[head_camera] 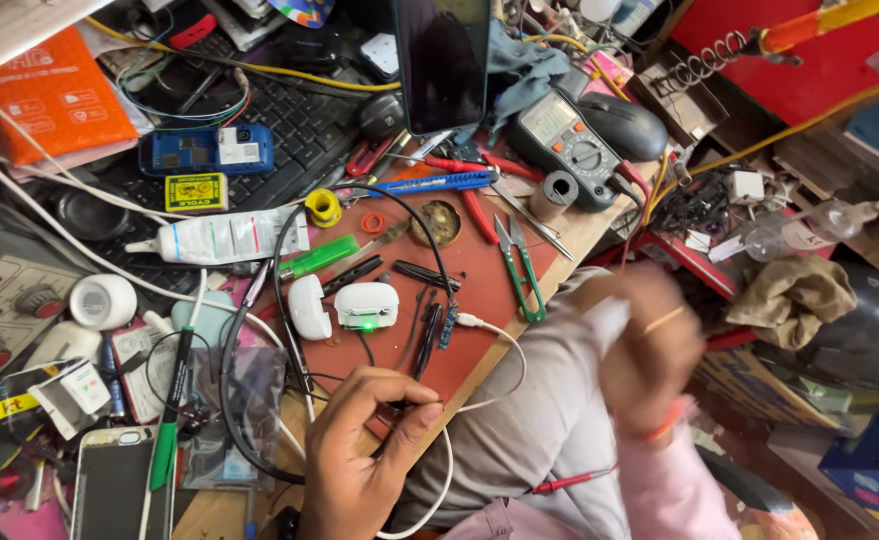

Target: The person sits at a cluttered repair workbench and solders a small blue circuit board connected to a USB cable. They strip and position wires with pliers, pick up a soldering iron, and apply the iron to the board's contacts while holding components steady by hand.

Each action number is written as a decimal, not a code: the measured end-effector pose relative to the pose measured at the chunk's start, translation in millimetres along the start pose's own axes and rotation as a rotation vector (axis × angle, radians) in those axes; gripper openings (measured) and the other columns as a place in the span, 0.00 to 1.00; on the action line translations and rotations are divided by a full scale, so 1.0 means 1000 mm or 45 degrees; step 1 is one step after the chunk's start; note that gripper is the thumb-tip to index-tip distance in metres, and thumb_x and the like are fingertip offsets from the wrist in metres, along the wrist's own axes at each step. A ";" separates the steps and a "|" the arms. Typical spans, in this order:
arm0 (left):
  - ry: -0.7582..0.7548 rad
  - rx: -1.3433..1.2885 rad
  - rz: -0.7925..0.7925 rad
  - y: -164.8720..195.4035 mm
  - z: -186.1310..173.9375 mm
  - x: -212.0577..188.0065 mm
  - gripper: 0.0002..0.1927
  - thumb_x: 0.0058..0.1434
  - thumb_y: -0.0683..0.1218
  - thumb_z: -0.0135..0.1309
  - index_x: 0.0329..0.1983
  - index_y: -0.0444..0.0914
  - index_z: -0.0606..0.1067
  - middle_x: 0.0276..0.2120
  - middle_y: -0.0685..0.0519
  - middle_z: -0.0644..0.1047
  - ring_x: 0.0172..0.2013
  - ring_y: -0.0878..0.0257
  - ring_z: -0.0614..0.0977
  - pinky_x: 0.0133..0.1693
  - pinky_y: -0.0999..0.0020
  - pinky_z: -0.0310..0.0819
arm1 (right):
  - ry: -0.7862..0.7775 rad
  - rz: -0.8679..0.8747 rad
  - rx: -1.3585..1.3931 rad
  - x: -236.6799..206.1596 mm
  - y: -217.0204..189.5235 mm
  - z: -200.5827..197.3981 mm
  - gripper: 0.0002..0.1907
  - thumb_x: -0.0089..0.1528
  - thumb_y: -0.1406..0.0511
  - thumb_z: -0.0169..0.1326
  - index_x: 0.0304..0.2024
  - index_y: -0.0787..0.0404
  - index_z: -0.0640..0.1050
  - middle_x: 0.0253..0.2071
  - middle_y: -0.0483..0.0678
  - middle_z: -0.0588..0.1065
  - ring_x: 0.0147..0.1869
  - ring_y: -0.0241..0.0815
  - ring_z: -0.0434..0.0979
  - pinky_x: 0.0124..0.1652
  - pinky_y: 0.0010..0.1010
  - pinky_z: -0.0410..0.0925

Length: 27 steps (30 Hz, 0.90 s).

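Just beyond the left hand (pixel 359 450), on the red mat (pixel 479 290), lies a white earbud case (pixel 366 305) with a green light showing. It looks light, hard and smooth, likely slippery; its rounded sides seem the best hold. That hand pinches a thin dark probe (pixel 409 403) at the mat's near edge. Off to the side, the right hand (pixel 644 340) is blurred, so I cannot tell its grip.
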<state>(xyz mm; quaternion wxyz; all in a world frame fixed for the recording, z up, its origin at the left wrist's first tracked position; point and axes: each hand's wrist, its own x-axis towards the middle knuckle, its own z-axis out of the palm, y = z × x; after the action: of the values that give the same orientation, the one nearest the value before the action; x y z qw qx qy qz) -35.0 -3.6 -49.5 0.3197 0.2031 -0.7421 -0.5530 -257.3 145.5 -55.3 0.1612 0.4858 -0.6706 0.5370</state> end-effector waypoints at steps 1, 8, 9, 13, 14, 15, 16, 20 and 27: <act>0.011 0.002 0.036 -0.001 0.000 -0.001 0.07 0.59 0.40 0.65 0.38 0.35 0.78 0.34 0.54 0.80 0.33 0.67 0.81 0.36 0.74 0.75 | 0.136 0.091 0.082 0.008 0.014 -0.011 0.11 0.65 0.73 0.52 0.49 0.71 0.74 0.42 0.53 0.76 0.42 0.45 0.77 0.42 0.31 0.70; -0.011 -0.121 -0.135 -0.004 0.001 -0.006 0.14 0.57 0.40 0.67 0.45 0.33 0.79 0.33 0.54 0.84 0.36 0.67 0.87 0.38 0.75 0.80 | 0.465 0.506 0.407 0.109 0.154 -0.085 0.19 0.69 0.68 0.58 0.61 0.60 0.68 0.54 0.43 0.74 0.50 0.30 0.78 0.42 0.20 0.74; -0.008 -0.151 -0.167 -0.005 0.002 -0.006 0.13 0.57 0.39 0.66 0.45 0.33 0.80 0.34 0.53 0.83 0.34 0.67 0.86 0.34 0.76 0.80 | 0.392 0.428 0.354 0.114 0.175 -0.090 0.18 0.71 0.68 0.57 0.61 0.60 0.68 0.54 0.44 0.74 0.51 0.30 0.79 0.42 0.19 0.73; -0.031 -0.255 -0.238 -0.010 0.001 -0.005 0.09 0.60 0.38 0.63 0.43 0.32 0.81 0.36 0.50 0.81 0.32 0.67 0.88 0.21 0.80 0.79 | 0.314 0.351 0.187 0.124 0.260 -0.110 0.11 0.77 0.70 0.55 0.60 0.68 0.73 0.49 0.49 0.76 0.43 0.35 0.75 0.39 0.22 0.68; -0.052 -0.276 -0.244 -0.012 0.000 -0.005 0.08 0.61 0.38 0.62 0.43 0.31 0.81 0.36 0.50 0.80 0.32 0.66 0.90 0.19 0.80 0.78 | 0.319 0.339 0.157 0.124 0.281 -0.115 0.09 0.78 0.70 0.55 0.59 0.69 0.74 0.47 0.49 0.76 0.41 0.36 0.75 0.39 0.23 0.67; -0.046 -0.299 -0.322 -0.013 0.000 -0.005 0.08 0.62 0.38 0.61 0.43 0.31 0.80 0.34 0.50 0.80 0.30 0.66 0.90 0.18 0.80 0.77 | 0.332 0.309 0.141 0.124 0.301 -0.118 0.08 0.79 0.71 0.55 0.58 0.69 0.73 0.45 0.49 0.76 0.41 0.36 0.75 0.40 0.23 0.68; -0.042 -0.323 -0.400 -0.015 0.001 -0.005 0.08 0.63 0.38 0.60 0.43 0.31 0.79 0.32 0.49 0.80 0.29 0.65 0.90 0.17 0.79 0.76 | 0.370 0.296 0.025 0.121 0.317 -0.125 0.06 0.80 0.69 0.55 0.56 0.68 0.75 0.44 0.48 0.77 0.41 0.36 0.77 0.41 0.24 0.69; -0.041 -0.401 -0.515 -0.022 0.001 -0.003 0.08 0.62 0.38 0.56 0.43 0.30 0.75 0.35 0.47 0.81 0.28 0.65 0.88 0.17 0.78 0.77 | 0.476 0.319 -0.308 0.104 0.339 -0.153 0.07 0.80 0.67 0.54 0.55 0.66 0.76 0.41 0.48 0.77 0.38 0.35 0.76 0.39 0.25 0.69; -0.138 -0.297 -0.367 -0.033 0.004 0.006 0.07 0.66 0.40 0.54 0.44 0.30 0.76 0.39 0.46 0.81 0.31 0.65 0.87 0.24 0.76 0.83 | 0.555 0.328 0.298 0.074 0.244 -0.130 0.11 0.80 0.63 0.51 0.58 0.65 0.73 0.38 0.50 0.75 0.32 0.36 0.71 0.32 0.27 0.67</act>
<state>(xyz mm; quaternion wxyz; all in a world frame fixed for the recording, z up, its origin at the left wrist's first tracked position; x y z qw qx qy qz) -43.5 -14.7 -79.8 0.2183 0.2388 -0.6524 -0.6853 -533.1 212.4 -89.8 0.1749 0.2846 -0.6098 0.7187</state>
